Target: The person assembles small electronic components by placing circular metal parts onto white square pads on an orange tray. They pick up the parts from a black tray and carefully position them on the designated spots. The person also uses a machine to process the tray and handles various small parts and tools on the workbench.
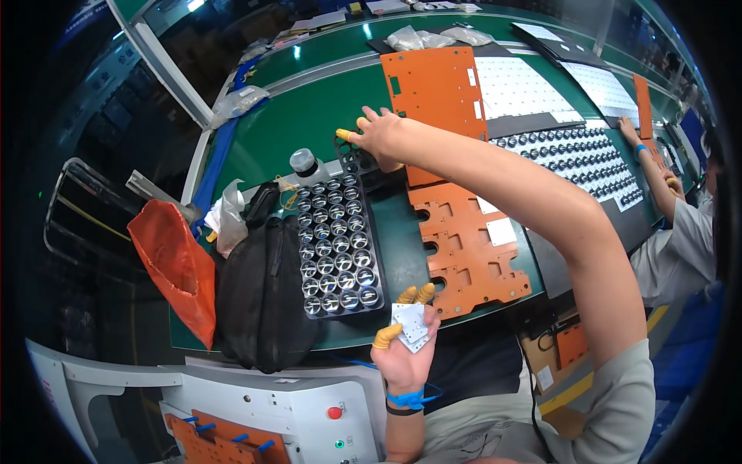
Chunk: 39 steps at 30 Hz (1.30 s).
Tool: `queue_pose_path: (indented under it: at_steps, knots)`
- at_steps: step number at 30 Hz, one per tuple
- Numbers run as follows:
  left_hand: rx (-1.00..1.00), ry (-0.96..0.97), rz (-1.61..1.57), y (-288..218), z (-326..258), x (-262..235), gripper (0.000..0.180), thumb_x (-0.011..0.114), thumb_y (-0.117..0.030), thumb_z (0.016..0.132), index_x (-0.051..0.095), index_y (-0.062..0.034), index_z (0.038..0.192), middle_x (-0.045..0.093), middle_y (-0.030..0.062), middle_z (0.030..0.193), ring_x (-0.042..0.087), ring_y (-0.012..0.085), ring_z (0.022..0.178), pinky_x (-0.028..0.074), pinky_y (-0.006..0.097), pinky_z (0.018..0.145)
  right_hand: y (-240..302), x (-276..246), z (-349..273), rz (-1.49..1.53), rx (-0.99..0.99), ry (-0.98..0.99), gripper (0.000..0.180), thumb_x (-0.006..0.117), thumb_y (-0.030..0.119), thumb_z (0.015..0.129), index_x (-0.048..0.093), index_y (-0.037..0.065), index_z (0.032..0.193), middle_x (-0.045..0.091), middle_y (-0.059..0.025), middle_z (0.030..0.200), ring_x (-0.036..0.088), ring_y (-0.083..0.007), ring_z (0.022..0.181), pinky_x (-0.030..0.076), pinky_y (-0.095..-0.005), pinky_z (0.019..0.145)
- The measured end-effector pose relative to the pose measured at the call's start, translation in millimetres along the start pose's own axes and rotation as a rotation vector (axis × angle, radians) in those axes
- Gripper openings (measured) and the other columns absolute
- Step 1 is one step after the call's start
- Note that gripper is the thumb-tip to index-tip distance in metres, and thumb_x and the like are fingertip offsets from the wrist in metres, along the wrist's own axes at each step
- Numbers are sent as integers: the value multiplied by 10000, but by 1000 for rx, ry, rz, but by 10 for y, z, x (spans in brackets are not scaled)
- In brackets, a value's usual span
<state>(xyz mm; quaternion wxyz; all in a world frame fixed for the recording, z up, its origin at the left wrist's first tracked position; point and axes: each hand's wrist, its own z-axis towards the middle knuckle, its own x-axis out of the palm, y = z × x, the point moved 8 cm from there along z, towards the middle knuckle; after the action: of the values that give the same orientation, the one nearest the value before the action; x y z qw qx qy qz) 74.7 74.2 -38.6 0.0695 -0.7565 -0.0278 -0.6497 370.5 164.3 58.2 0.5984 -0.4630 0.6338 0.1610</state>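
My left hand [406, 359], with yellow finger cots and a blue wrist strap, is closed on several small white square boards [410, 325] with dark dots. They lie fanned in its fingers, near the bench's front edge. My right arm reaches across the bench. Its hand [379, 139] is over a dark tray with round pockets [354, 160], fingers spread, two of them in yellow cots; whether it touches this tray is hidden. Nearer to me stands a black tray of clear round lenses [335, 263] in rows. A clear-lidded dark jar [304, 162] is beside it.
Orange fixture plates [471, 263] lie right of the lens tray, with white board panels [525, 89] farther back. Black round parts [572, 158] stand in rows at right, near a co-worker's arm [657, 182]. A black bag [259, 294] and orange pouch [179, 267] hang at left.
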Motion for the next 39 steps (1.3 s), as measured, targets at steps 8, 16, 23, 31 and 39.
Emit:
queue_pose_path:
  at_steps: [8, 16, 23, 31, 39]
  knots:
    - [13, -126, 108, -14, -34, 18, 671, 583, -105, 695, 473, 32, 1343, 443, 256, 1406, 423, 229, 853, 403, 333, 749, 168, 207, -67, 84, -15, 161, 871, 692, 180, 760, 297, 124, 1535, 431, -154, 1489, 221, -364, 1492, 311, -529, 1132]
    - [11, -85, -10, 51, -83, 7, 795, 560, -39, 596, 448, 41, 1379, 448, 242, 1390, 434, 249, 884, 402, 345, 777, 197, -12, -477, 15, -107, -112, 686, 703, 145, 744, 485, -4, 1377, 491, -214, 1419, 268, -374, 1472, 299, -470, 1171]
    - [83, -96, 48, 72, -159, 32, 739, 555, 49, 663, 442, 17, 1393, 469, 207, 1375, 472, 276, 968, 416, 385, 863, 444, -608, -1767, 436, -214, -633, 155, 715, 126, 759, 686, -3, 839, 631, -141, 872, 626, -300, 907, 534, -416, 725]
    - [158, -111, 323, 53, -276, -233, 419, 576, -258, 964, 541, -38, 1318, 580, 104, 1309, 539, 287, 1219, 416, 478, 1047, 1009, -427, -2276, 732, -244, -664, 252, 758, 252, 742, 649, 28, 703, 631, -109, 704, 666, -289, 696, 516, -415, 566]
    - [186, -61, 480, 65, -295, -202, 411, 537, -389, 991, 570, -95, 1276, 659, 64, 1141, 627, 229, 991, 506, 388, 811, 1068, -501, -2370, 740, -139, -766, 107, 720, 115, 673, 677, 26, 715, 661, -129, 739, 683, -269, 701, 514, -374, 579]
